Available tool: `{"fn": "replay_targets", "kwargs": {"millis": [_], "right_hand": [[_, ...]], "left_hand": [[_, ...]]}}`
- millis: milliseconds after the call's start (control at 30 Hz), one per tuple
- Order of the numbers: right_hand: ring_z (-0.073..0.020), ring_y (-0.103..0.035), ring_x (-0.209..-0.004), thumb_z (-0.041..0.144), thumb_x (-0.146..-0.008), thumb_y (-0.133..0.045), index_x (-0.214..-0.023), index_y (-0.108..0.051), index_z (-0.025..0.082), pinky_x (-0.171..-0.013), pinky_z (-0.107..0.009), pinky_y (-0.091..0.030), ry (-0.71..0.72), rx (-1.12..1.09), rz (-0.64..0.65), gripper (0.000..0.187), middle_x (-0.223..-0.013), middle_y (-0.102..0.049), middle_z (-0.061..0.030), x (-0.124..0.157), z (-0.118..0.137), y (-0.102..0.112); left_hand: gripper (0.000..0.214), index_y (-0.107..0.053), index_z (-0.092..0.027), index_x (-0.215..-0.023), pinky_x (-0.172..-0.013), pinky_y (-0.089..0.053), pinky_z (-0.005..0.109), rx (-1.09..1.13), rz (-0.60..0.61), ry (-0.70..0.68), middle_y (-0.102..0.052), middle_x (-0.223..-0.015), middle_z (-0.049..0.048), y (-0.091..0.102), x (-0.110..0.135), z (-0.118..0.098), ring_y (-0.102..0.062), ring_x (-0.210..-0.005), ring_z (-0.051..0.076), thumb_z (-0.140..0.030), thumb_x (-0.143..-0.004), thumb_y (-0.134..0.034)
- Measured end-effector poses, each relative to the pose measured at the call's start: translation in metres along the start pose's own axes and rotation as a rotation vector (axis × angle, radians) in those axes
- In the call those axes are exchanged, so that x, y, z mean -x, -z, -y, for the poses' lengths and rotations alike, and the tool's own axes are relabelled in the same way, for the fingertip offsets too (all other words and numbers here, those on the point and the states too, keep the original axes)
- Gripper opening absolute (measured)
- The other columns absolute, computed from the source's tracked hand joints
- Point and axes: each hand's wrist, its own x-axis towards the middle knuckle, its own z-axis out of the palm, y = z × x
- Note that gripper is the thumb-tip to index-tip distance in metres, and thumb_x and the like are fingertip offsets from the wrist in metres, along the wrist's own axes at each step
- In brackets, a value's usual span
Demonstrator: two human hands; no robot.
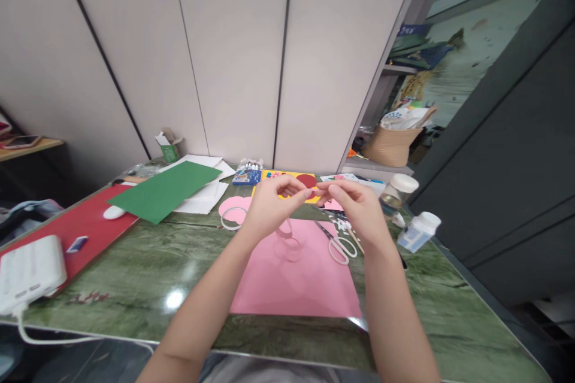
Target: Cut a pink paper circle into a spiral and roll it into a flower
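Observation:
My left hand [278, 200] and my right hand [353, 203] meet fingertip to fingertip above the far part of the table. Both are closed in a pinch, and what lies between their fingers is too small to make out. Below them a pink paper sheet [296, 290] lies flat, with a curled pink paper strip [287, 249] on it. White-handled scissors [341, 249] rest on the sheet's right side, near my right wrist. Behind the hands is a yellow sheet [259, 181] bearing a dark red circle [306, 180], partly hidden. A pink paper round [229, 203] lies left of my left hand, beside a white ring [233, 226].
Green paper [168, 190] covers white sheets [202, 198] and part of a red sheet [96, 233] at left. A white power bank [31, 269] trails a cable near the front edge. At right stand a glass jar [395, 194] and a white bottle [420, 232].

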Motion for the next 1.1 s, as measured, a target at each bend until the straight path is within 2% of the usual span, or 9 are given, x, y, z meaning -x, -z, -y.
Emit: {"fn": "replay_targets", "kwargs": {"millis": [233,467,800,1100], "right_hand": [[-0.0144,-0.067,-0.067,0.032,-0.072,-0.068,-0.085,-0.071,0.020,-0.066,-0.029,-0.055,-0.054,-0.010,0.008,0.018,-0.085,-0.072,-0.0050,0.0019,0.0038,-0.0029],[-0.0141,-0.067,-0.065,0.029,-0.075,-0.066,-0.084,-0.072,0.020,-0.067,-0.031,-0.055,-0.038,0.006,-0.001,0.014,-0.083,-0.073,-0.0050,0.0009,0.0013,-0.0062],[-0.0131,-0.067,-0.067,0.029,-0.077,-0.065,-0.088,-0.072,0.023,-0.069,-0.028,-0.054,-0.034,-0.036,0.054,0.015,-0.080,-0.073,-0.0027,0.0019,0.0040,0.0024],[-0.0136,-0.067,-0.065,0.031,-0.076,-0.065,-0.082,-0.071,0.020,-0.067,-0.030,-0.055,-0.046,0.013,0.040,0.014,-0.083,-0.072,-0.0045,0.0006,0.0031,-0.0010]], "left_hand": [[0.023,-0.064,-0.015,-0.075,-0.050,-0.046,0.019,-0.005,0.019,0.004,-0.066,-0.076,0.0044,0.0001,0.0007,-0.0013,-0.059,-0.066,0.012,-0.037,-0.077,-0.058],[0.024,-0.065,-0.014,-0.074,-0.049,-0.045,0.019,0.004,0.030,-0.002,-0.067,-0.075,0.0051,-0.0006,0.0003,-0.0034,-0.058,-0.064,0.011,-0.037,-0.076,-0.058],[0.022,-0.065,-0.015,-0.074,-0.050,-0.045,0.019,0.012,0.014,-0.005,-0.066,-0.075,0.0041,0.0000,0.0011,-0.0027,-0.057,-0.064,0.011,-0.036,-0.076,-0.059],[0.020,-0.065,-0.015,-0.074,-0.050,-0.045,0.019,0.012,0.022,-0.002,-0.067,-0.076,0.0048,0.0000,0.0025,-0.0050,-0.057,-0.064,0.011,-0.033,-0.075,-0.059]]}}
